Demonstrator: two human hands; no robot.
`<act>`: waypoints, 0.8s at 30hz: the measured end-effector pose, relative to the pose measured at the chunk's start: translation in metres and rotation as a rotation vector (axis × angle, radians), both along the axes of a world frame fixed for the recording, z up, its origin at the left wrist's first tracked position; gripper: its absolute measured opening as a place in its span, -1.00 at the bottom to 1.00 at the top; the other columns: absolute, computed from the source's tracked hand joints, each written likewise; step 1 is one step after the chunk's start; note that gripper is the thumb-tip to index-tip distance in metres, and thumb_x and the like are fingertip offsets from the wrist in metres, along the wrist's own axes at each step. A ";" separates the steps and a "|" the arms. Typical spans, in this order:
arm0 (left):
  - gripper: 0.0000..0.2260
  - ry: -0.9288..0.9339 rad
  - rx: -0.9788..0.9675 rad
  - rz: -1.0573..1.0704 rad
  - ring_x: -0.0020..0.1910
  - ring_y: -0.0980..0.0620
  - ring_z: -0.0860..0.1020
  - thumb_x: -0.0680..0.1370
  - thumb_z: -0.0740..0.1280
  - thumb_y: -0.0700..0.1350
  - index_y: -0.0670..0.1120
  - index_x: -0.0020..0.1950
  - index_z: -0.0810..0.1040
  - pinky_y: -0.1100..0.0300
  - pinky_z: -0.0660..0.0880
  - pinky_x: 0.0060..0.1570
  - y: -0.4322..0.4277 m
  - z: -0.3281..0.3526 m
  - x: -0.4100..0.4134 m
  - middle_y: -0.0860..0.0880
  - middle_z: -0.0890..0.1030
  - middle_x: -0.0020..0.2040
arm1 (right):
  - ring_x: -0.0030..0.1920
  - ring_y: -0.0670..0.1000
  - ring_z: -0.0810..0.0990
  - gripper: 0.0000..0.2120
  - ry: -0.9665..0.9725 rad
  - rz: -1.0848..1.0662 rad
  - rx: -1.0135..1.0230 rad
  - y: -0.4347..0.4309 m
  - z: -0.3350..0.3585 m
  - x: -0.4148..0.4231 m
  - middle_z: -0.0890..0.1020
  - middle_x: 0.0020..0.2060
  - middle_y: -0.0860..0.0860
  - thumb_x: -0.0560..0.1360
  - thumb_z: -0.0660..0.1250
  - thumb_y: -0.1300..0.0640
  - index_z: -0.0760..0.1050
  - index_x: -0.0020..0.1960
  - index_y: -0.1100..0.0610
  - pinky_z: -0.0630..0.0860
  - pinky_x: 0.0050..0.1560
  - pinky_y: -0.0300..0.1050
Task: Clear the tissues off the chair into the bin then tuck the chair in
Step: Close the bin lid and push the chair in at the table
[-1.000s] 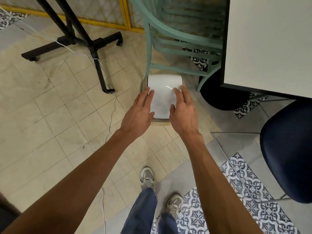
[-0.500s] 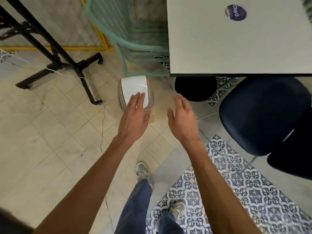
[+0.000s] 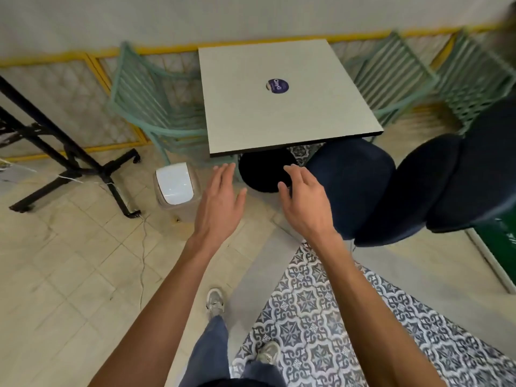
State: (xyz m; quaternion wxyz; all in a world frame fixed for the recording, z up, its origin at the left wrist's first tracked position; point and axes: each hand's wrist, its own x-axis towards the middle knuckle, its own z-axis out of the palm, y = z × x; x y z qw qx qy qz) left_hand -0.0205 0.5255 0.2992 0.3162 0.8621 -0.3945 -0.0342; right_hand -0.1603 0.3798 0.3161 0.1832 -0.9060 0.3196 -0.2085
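Observation:
A small bin [image 3: 176, 185] with a white swing lid stands on the tiled floor, left of the table [image 3: 279, 96]. The lid is shut. A dark blue padded chair [image 3: 363, 185] stands at the table's near right corner, its seat bare and partly under the tabletop. No tissues show anywhere. My left hand [image 3: 220, 202] hovers just right of the bin, fingers spread and empty. Level with it, my right hand [image 3: 304, 202] is also empty with fingers apart, just left of the chair seat.
A round black table base [image 3: 262, 171] sits under the table. Green slatted chairs [image 3: 150, 107] stand left and right [image 3: 391, 76] of it. A black stand [image 3: 83, 163] with a trailing white cable occupies the left floor. A patterned floor strip [image 3: 321, 317] runs beside my feet.
Both hands have come away from the bin lid and moved right toward the blue chair. The view has lifted and swung right, bringing the whole table into sight.

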 end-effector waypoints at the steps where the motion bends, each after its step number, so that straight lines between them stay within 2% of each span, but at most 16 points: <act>1: -0.47 -0.008 -0.005 -0.007 0.64 -0.08 0.19 0.70 0.27 0.00 -0.13 0.63 0.25 -0.02 0.25 0.55 -0.005 0.009 -0.010 -0.10 0.30 0.61 | 0.41 0.18 0.55 -0.61 -0.005 -0.007 -0.011 -0.003 0.009 -0.012 0.58 0.40 0.10 0.71 0.27 0.02 0.48 0.47 0.16 0.59 0.29 0.16; 5: -0.48 -0.025 -0.044 -0.050 0.64 -0.09 0.18 0.70 0.26 0.01 -0.12 0.63 0.26 0.00 0.24 0.56 -0.029 0.048 -0.054 -0.10 0.32 0.60 | 0.35 0.16 0.57 -0.61 -0.034 -0.047 -0.065 -0.025 0.050 -0.065 0.58 0.37 0.09 0.70 0.28 0.01 0.48 0.46 0.15 0.58 0.27 0.17; 13: -0.49 -0.031 -0.085 -0.138 0.65 -0.13 0.16 0.70 0.25 0.03 -0.09 0.62 0.26 -0.05 0.23 0.58 -0.102 0.095 -0.104 -0.10 0.35 0.60 | 0.42 0.14 0.53 -0.60 -0.108 -0.154 -0.159 -0.095 0.107 -0.143 0.56 0.44 0.08 0.71 0.26 -0.03 0.47 0.47 0.12 0.52 0.37 0.09; 20: -0.51 -0.060 -0.080 -0.184 0.63 -0.11 0.18 0.70 0.24 0.06 -0.07 0.60 0.29 -0.04 0.24 0.56 -0.183 0.115 -0.136 -0.09 0.38 0.58 | 0.39 0.11 0.54 -0.61 -0.120 -0.222 -0.187 -0.179 0.135 -0.185 0.57 0.41 0.04 0.71 0.27 -0.03 0.47 0.48 0.10 0.47 0.32 0.04; 24: -0.51 -0.051 -0.099 -0.205 0.62 -0.07 0.20 0.70 0.23 0.08 -0.04 0.60 0.30 0.00 0.26 0.54 -0.239 0.122 -0.156 -0.07 0.37 0.57 | 0.27 0.10 0.57 -0.67 -0.127 -0.229 -0.229 -0.234 0.148 -0.204 0.61 0.31 0.04 0.71 0.28 0.00 0.49 0.42 0.11 0.45 0.20 -0.03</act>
